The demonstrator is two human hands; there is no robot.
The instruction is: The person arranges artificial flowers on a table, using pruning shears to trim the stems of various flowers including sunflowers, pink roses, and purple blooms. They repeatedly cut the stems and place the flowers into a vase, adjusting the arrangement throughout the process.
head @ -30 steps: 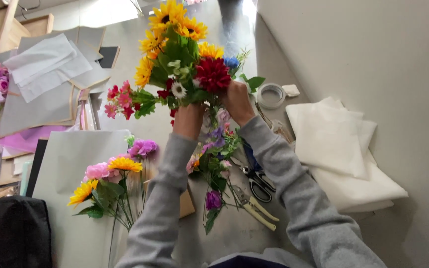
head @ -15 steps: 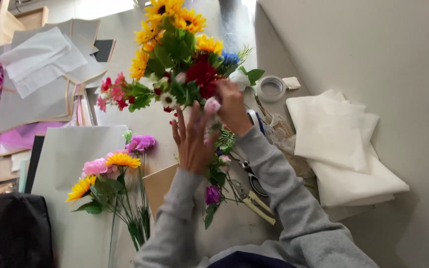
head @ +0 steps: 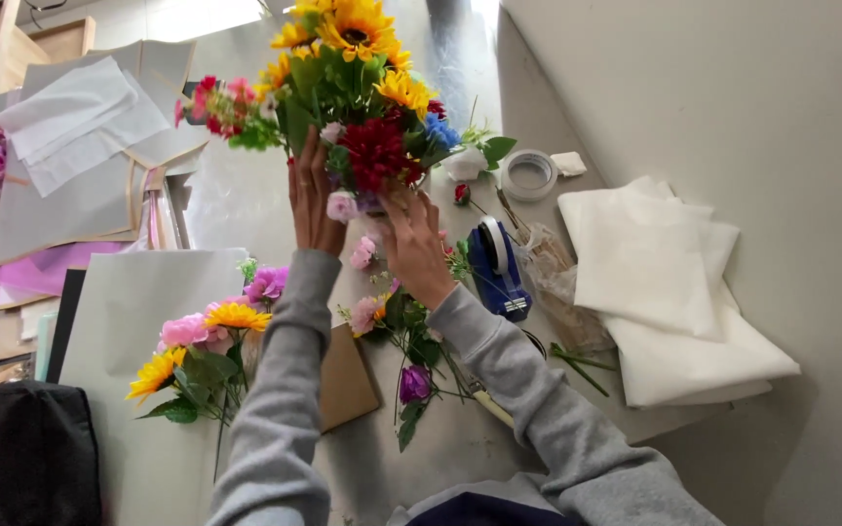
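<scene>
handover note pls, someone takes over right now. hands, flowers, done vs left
Left hand: fingers spread against the lifted bouquet, steadying its left side.
Right hand: grip on the bouquet's base from below.
Bouquet is up above the table, unwrapped.
Done: sunflowers, red and blue blooms bunched.
Left: small bunch on the grey sheet and loose stems still lie below; blue tape dispenser and white wrapping sheets to the right, untouched.

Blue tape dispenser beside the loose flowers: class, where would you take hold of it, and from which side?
Probably grip the blue tape dispenser across its narrow body, coming from above. It sits upright on the table, long flat flanks exposed, with a plastic bag close on one side.
</scene>
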